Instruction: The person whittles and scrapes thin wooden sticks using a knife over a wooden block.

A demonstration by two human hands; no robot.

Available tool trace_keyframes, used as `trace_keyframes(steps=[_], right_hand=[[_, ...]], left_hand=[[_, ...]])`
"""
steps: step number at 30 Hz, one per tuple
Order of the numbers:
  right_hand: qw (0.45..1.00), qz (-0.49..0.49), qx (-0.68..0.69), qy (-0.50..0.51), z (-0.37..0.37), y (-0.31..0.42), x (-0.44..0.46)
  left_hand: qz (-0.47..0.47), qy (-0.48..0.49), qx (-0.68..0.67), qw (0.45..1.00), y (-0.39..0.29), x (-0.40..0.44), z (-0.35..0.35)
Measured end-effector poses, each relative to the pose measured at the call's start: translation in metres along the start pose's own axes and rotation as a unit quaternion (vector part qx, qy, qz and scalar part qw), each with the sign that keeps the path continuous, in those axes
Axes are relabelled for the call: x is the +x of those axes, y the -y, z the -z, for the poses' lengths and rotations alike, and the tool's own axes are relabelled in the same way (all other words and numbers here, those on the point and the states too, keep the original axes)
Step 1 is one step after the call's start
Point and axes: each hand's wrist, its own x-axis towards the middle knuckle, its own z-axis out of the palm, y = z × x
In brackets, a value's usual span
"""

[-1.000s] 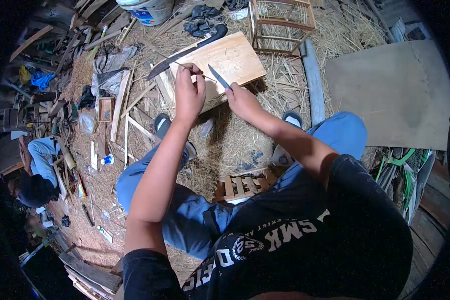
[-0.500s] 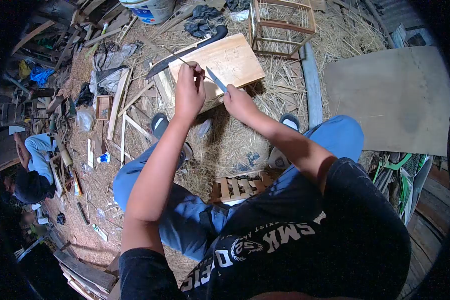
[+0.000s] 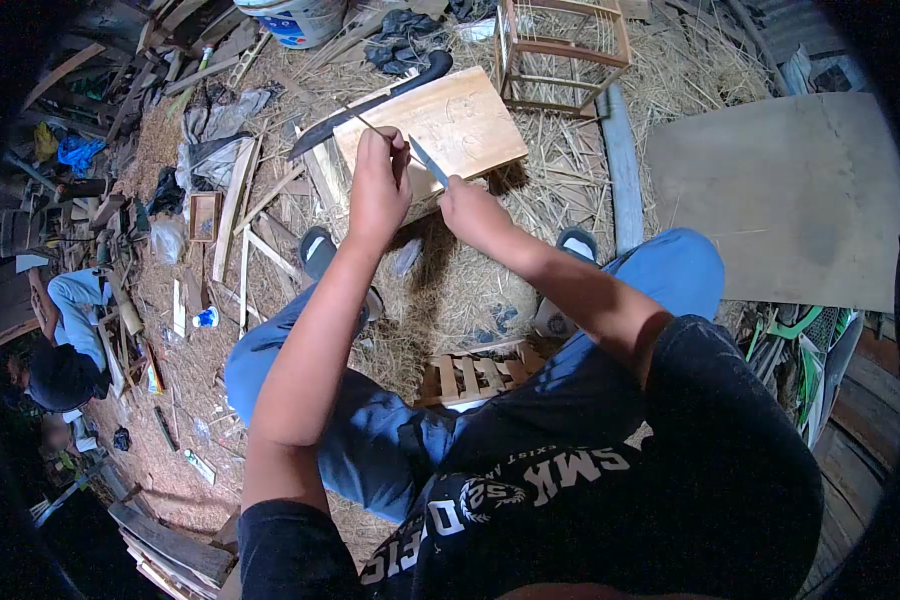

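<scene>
My left hand (image 3: 380, 185) is closed around a thin wooden stick (image 3: 361, 118), which juts out up and to the left past my fingers. Gripped in my right hand (image 3: 473, 210) is a knife (image 3: 428, 160), its narrow blade pointing up and left, close beside the left hand. Whether the blade touches the stick, I cannot tell. Both hands are over the near edge of a thick wooden block (image 3: 478, 125) with faint pencil-like marks. A machete (image 3: 370, 104) with a dark curved handle lies along the block's far left side.
A small wooden frame (image 3: 560, 48) stands beyond the block, near a white bucket (image 3: 295, 22). On the right lies a large flat board (image 3: 780, 200). Straw and wood strips (image 3: 234, 210) cover the floor. Another person (image 3: 70, 340) sits at the far left.
My right hand and the knife have shifted slightly down and left. The left hand keeps its hold on the stick, and the whole view has moved a little.
</scene>
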Motion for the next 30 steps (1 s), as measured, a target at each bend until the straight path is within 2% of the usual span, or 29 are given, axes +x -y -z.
trace_keyframes(steps=[10,22,30], right_hand=[[1.0,0.003,0.001,-0.021,-0.015,-0.005,-0.003],[0.996,-0.014,-0.083,0.006,-0.018,-0.009,-0.004],[1.0,-0.005,0.016,0.007,-0.015,-0.017,0.006]], left_hand=[[-0.003,0.014,-0.005,1.0,0.001,-0.002,0.001],[-0.013,0.018,-0.009,1.0,0.0,-0.003,0.0],[-0.043,0.016,0.01,0.999,-0.003,-0.003,-0.003]])
